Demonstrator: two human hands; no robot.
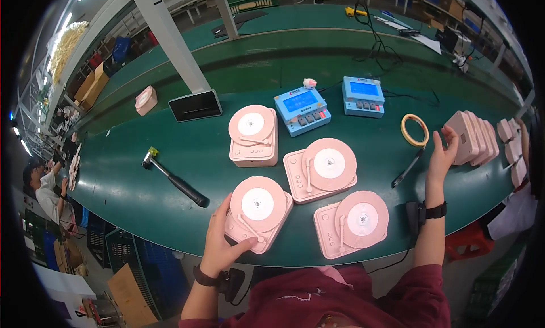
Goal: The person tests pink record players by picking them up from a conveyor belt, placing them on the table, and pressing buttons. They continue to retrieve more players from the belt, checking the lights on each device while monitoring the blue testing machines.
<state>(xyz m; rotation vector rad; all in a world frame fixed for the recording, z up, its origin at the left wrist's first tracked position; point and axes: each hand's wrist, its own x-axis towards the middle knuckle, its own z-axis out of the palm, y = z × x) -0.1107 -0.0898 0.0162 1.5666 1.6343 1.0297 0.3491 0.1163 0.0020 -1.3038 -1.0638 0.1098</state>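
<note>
My left hand (222,242) grips a pink toy record player (259,204) near the front edge of the table, its thumb on the player's lower corner and its fingers along the left side. Three similar players sit close by: one behind (252,123), one in the middle (330,163) and one to the right (363,220). Raised at the right, my right hand (443,152) is open, fingers apart, beside a row of pink casings (466,139). Whether its fingertips touch the nearest casing I cannot tell.
Two blue boxes with screens (302,109) (363,96) stand toward the back. Around them are a roll of tape (414,130), a black-handled tool (408,168), a hammer (176,180), a dark-screened phone (195,106) and a metal post (170,38). Another person (50,191) works at far left.
</note>
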